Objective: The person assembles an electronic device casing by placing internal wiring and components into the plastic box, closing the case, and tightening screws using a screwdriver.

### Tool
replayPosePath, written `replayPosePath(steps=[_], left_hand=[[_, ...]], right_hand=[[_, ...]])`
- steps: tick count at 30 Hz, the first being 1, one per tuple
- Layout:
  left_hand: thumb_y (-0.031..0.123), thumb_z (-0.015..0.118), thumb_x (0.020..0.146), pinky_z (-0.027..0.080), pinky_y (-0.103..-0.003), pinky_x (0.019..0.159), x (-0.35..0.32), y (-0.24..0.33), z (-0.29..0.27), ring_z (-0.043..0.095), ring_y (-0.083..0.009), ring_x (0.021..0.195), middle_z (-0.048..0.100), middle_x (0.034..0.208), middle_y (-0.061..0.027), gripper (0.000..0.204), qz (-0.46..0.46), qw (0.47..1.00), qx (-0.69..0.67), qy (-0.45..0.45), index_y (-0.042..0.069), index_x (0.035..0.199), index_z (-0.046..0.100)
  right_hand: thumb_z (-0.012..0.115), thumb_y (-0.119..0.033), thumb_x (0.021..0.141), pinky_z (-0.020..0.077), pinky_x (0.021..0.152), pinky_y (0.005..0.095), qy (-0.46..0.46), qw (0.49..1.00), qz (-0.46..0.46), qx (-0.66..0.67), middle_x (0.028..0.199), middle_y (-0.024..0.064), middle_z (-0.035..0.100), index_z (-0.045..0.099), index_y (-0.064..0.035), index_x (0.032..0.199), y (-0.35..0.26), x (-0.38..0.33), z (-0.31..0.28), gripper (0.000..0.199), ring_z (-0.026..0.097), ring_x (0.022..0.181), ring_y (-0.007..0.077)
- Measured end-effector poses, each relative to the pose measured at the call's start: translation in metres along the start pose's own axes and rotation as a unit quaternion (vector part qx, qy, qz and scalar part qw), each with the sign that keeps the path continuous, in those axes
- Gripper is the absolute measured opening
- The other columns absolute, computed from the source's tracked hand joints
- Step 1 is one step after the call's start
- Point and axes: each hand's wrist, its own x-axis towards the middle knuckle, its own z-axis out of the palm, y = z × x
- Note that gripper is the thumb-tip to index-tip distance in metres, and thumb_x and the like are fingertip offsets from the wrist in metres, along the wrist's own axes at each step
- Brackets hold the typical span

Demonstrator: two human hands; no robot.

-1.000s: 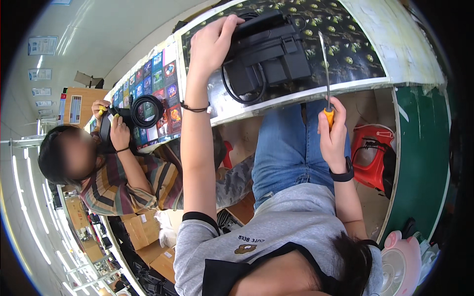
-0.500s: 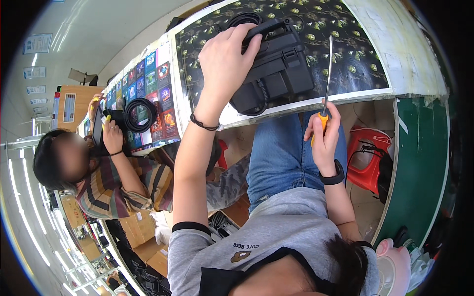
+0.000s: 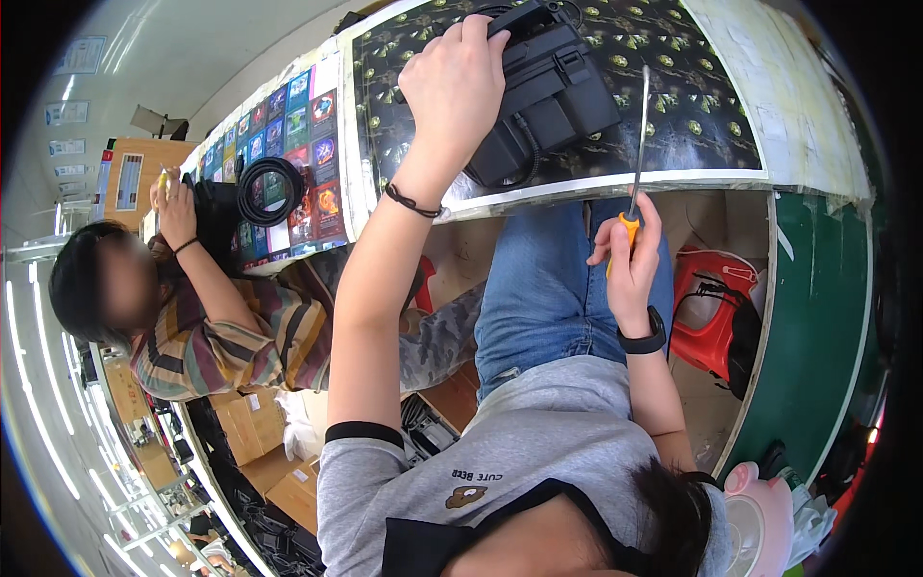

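Mainly, the black case (image 3: 567, 101) lies on the patterned surface (image 3: 692, 144), in front of the person and a little turned. Its far left part is hidden behind the left hand (image 3: 454, 87), and a black cable (image 3: 527, 165) shows only partly at its near side, so I cannot make out where this cable ends. The left hand has bent fingers and touches the case at its handle (image 3: 529, 21); the fingertips are partly covered, and I cannot tell how firmly they press.

The right hand (image 3: 635, 262) is closed on the yellow handle of a screwdriver (image 3: 641, 144), over the lap. The long metal shaft points away from the person, to the right of the case and apart from it.

Farther left, a coil of black cable (image 3: 247, 197) rests near a co-worker's hand (image 3: 176, 216), whose small yellow object is hard to recognise. Under the surface, at right, a red plastic object (image 3: 697, 346) is partly covered by something black.
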Motion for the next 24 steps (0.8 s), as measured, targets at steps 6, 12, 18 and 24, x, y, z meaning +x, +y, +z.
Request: replayPosePath(steps=[6, 12, 18, 24], left_hand=[[0.026, 0.059, 0.092, 0.050, -0.038, 0.057, -0.003, -0.006, 0.011, 0.067, -0.0262, 0.066, 0.067, 0.076, -0.0071, 0.016, 0.009, 0.996, 0.004, 0.088, 0.010, 0.090, 0.062], [0.027, 0.047, 0.100, 0.050, -0.045, 0.058, -0.009, -0.033, 0.006, 0.066, -0.0366, 0.070, 0.069, 0.081, -0.0126, 0.023, -0.077, 0.996, -0.043, 0.023, 0.012, 0.100, 0.064], [0.026, 0.043, 0.102, 0.050, -0.047, 0.067, -0.018, -0.039, 0.001, 0.065, -0.0393, 0.080, 0.069, 0.087, -0.0162, 0.029, -0.145, 0.985, -0.087, 0.030, 0.009, 0.102, 0.066], [0.025, 0.044, 0.102, 0.050, -0.046, 0.069, -0.020, -0.034, -0.001, 0.065, -0.0391, 0.081, 0.069, 0.089, -0.0168, 0.029, -0.158, 0.981, -0.108, 0.042, 0.009, 0.106, 0.066]], right_hand=[[0.048, -0.015, 0.102, 0.0447, 0.052, 0.0219, -0.019, 0.999, 0.021, -0.039, 0.072, 0.0031, 0.054, 0.039, -0.0077, 0.142, -0.003, -0.006, 0.001, 0.042, 0.051, 0.056, 0.0070], [0.052, -0.015, 0.101, 0.0439, 0.052, 0.0221, -0.028, 0.997, 0.006, -0.067, 0.071, 0.0010, 0.053, 0.042, -0.0076, 0.141, -0.006, -0.008, -0.001, 0.042, 0.051, 0.057, 0.0065], [0.062, -0.010, 0.093, 0.0500, 0.062, 0.0302, -0.045, 0.951, -0.138, -0.273, 0.084, 0.0091, 0.065, 0.058, -0.0105, 0.132, -0.033, 0.005, -0.003, 0.039, 0.063, 0.068, 0.0184], [0.067, -0.002, 0.082, 0.0523, 0.067, 0.0343, -0.061, 0.930, -0.146, -0.332, 0.092, 0.0106, 0.068, 0.065, -0.0132, 0.124, -0.063, 0.008, -0.005, 0.043, 0.066, 0.073, 0.0261]])
